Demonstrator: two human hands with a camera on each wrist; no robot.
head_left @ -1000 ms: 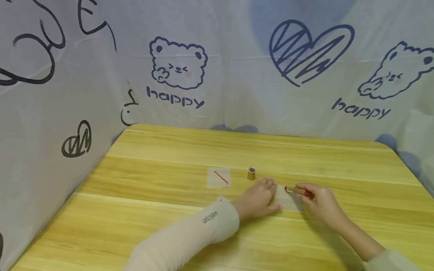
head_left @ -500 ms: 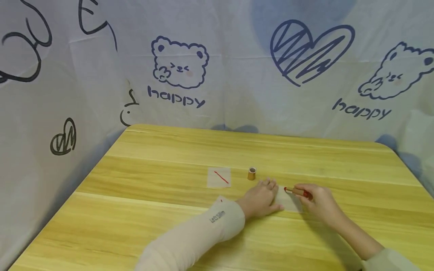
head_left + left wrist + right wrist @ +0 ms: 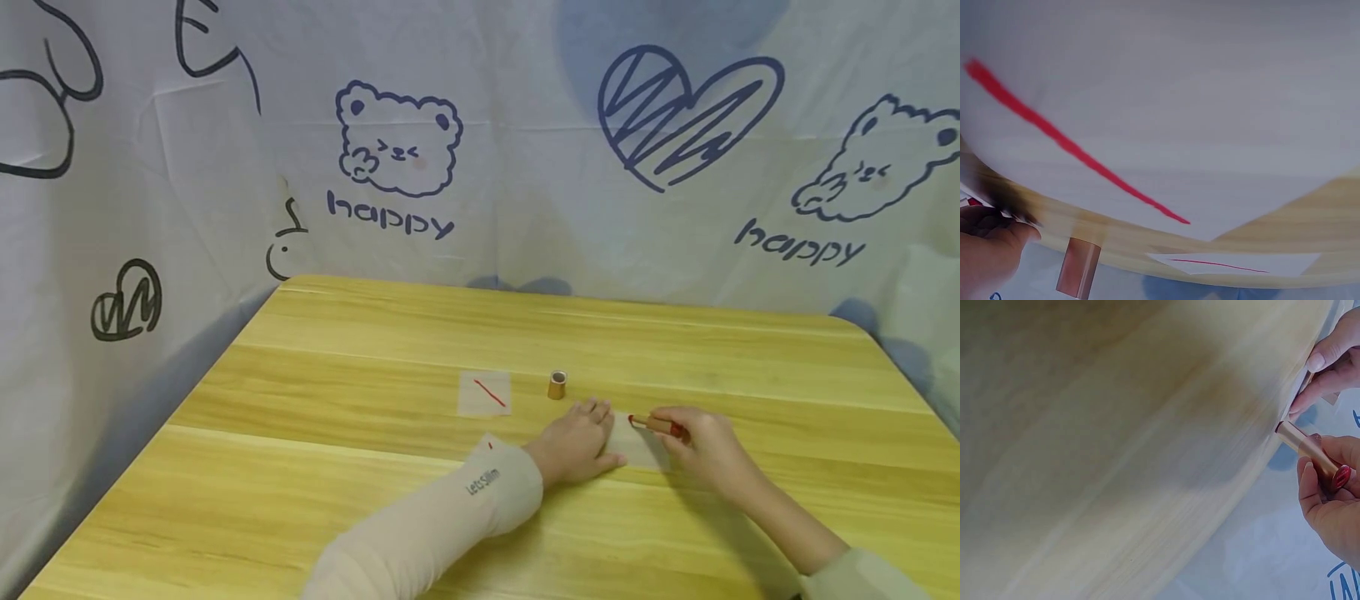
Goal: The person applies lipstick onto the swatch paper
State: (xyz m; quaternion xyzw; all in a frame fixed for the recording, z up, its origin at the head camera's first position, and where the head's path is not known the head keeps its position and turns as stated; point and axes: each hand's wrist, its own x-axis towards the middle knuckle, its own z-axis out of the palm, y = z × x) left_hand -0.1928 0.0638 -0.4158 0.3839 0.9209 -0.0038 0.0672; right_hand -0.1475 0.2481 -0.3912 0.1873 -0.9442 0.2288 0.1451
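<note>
My right hand [image 3: 708,446] pinches a gold lipstick [image 3: 658,425], its red tip down at the upper part of a small white paper [image 3: 641,450]. In the right wrist view, thumb and fingers close round the lipstick tube [image 3: 1313,453], which has a red end. Flat on the left edge of that paper rests my left hand [image 3: 576,442], fingers extended. Behind it the lipstick's gold cap [image 3: 557,385] stands upright on the table, hollow end up.
Left of the cap lies a paper square [image 3: 468,400] with a red diagonal line. My left sleeve [image 3: 450,508] covers most of another paper [image 3: 1241,112], also red-lined, seen close in the left wrist view. The wooden table [image 3: 300,500] meets a patterned white cloth [image 3: 525,208] behind.
My left forearm and hand have shifted slightly right. The lipstick tip has moved a tiny bit left on the paper; the right hand's grip looks the same.
</note>
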